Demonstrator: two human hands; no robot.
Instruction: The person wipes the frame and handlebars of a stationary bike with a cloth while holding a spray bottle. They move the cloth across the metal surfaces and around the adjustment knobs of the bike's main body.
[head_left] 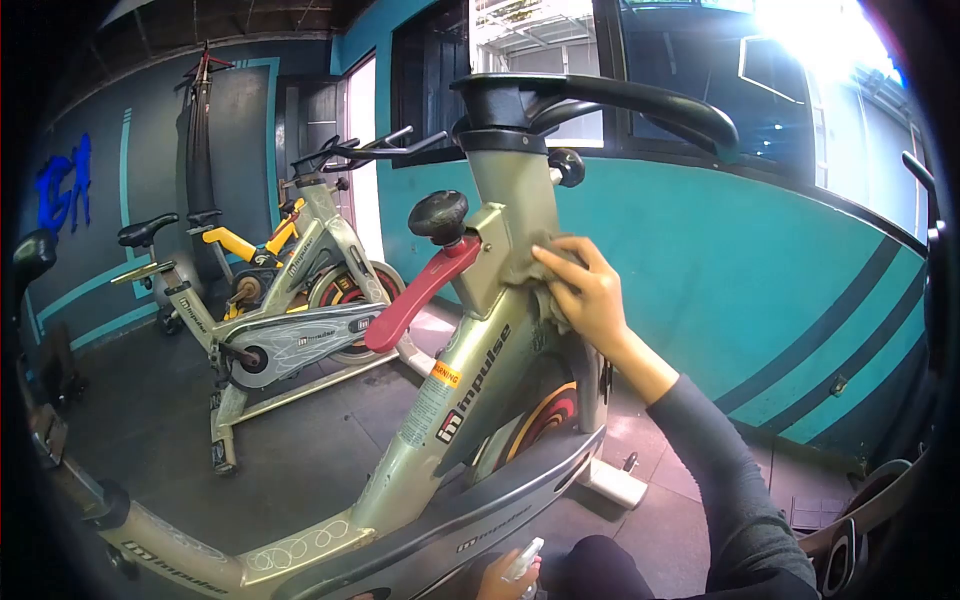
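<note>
Impulse spin bike [415, 470] fills the centre and lower left of the frame. Front end lies toward centre right; rear runs off toward lower left. Main tube's long axis climbs from lower centre-left to upper centre, "impulse" lettering reading upward along it. Neck above stands nearly upright, leaning slightly left at the top. Black handlebar [640, 95] crowns it, grips reaching right. Red lever [425, 295] slants down and left from the neck, below a black knob [438, 215].

Right hand [592, 298], centre right: fingers bent, pressing a bunched grey-olive cloth [523, 264] to the neck's side just below the upper post. Cloth has no clear long axis; one part lies flat on the metal, a fold hangs below the fingers. Its colour nearly matches the frame, so edges are hard to make out; part sits under the hand.

Left hand [497, 580], bottom centre: closed round a white nozzle-like piece [523, 560] that tips up and right. Lower part cut off by the frame edge; whole object cannot be told.

Flywheel [545, 422] partly hidden behind main tube and guard. Second spin bike [290, 335] at centre left, a yellow bike [235, 245] partly hidden behind it. Window glare washes out the upper right; corners dark.
</note>
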